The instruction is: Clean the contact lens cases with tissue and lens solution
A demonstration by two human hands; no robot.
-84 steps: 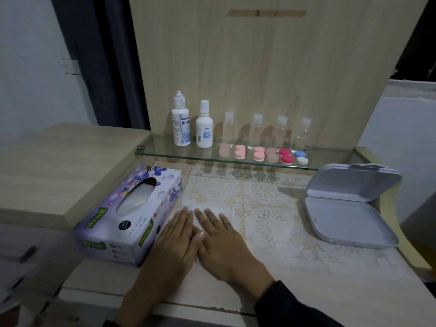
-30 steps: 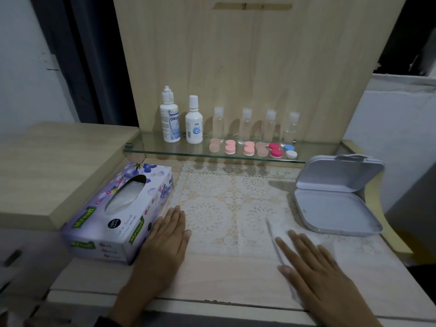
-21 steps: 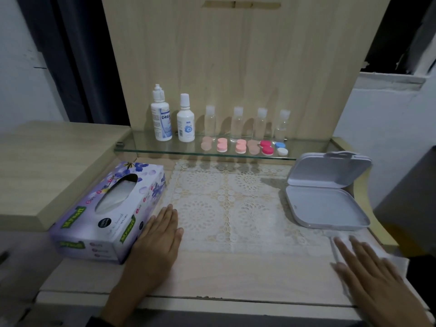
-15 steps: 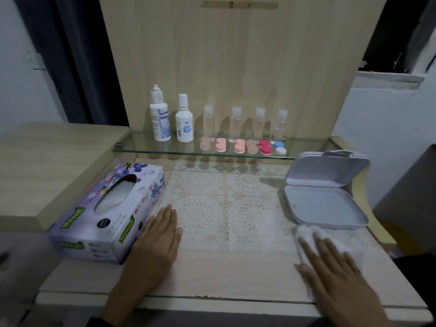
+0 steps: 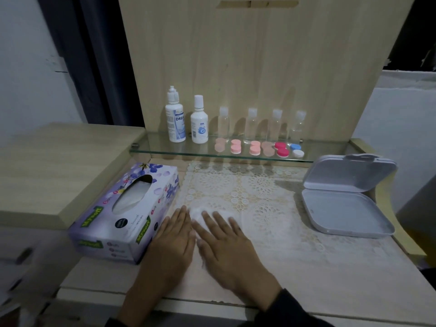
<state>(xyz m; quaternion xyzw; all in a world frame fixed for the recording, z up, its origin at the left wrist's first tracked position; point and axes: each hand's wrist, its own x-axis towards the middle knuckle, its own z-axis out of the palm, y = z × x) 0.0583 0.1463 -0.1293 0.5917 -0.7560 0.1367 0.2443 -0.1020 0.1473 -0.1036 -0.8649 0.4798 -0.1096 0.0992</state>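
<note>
Both flat, fingers straight: left grip (image 5: 174,237) on the desk (image 5: 318,286), right grip (image 5: 226,244) pressing the tissue (image 5: 197,212), seemingly bunched. Lens cases (image 5: 257,148) sit on the glass shelf (image 5: 162,143), untouched. The tissue could snag on the lace mat (image 5: 247,192) and tear.

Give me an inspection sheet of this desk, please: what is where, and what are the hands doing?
Surface: wooden desk with a lace mat on it.
Job's things: six contact lens cases in a row on the glass shelf, lids on; two white solution bottles at the shelf's left; four small clear bottles behind the cases; tissue box at left; one tissue on the mat.
Clutter: open grey hinged box at right, nothing visible inside.
Grips: left hand flat on the desk beside the tissue box; right hand flat, pressing the tissue.
Cables: nothing seen.
Surroundings: wooden back panel; wooden side top at left.
</note>
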